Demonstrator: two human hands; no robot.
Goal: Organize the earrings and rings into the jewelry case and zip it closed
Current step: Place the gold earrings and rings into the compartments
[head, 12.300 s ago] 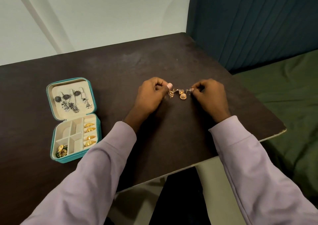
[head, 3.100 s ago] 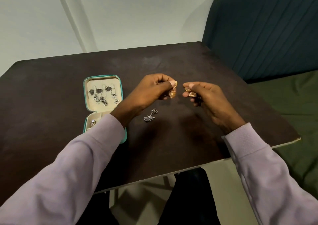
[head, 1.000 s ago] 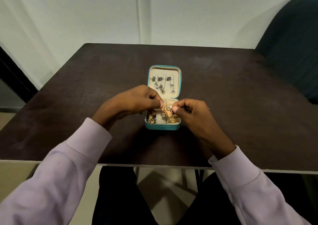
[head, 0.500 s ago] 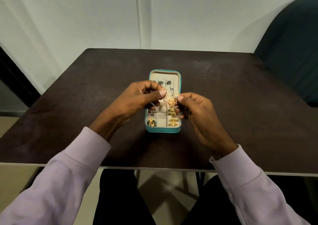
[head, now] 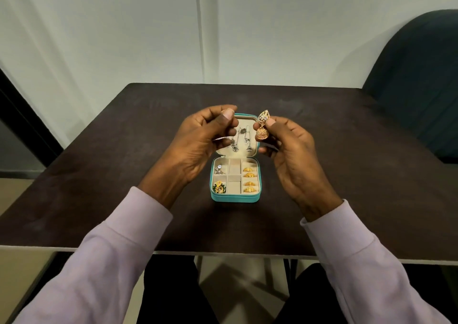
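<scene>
While pinching a gold bell-drop earring (head: pixel 262 128) between thumb and forefinger, right hand (head: pixel 291 155) held above the open lid of the teal jewelry case (head: pixel 234 198) on the dark desk (head: pixel 359 175). Left hand (head: pixel 198 145) raised opposite, thumb pressed to forefinger, closed on something tiny with only a gold glint visible at the fingertips (head: pixel 227 113); probably the earring's back or its mate, cannot tell which. Both grips held over the case, clear of it.

Inside the lid, silver dangle earrings (head: pixel 239 140) already hung. Below, four gold rings (head: pixel 249 179) seated in the right-hand roll, a small silver piece (head: pixel 218 169) in the upper left compartment, a gold-and-green piece (head: pixel 218 187) in the lower left. Middle compartments bare. Zip still undone.

Risks from here:
- Tiny part slipping from the left pinch and bouncing off the desk to the floor; dark surface, hard to find again.
- Bell drop swinging and snagging on the hanging silver chains when brought to the lid.
- Bulky bell left standing proud in the lid, fouling the zip or crushing against the rings on closing.
- Lid nudged shut by a wrist mid-placement.
</scene>
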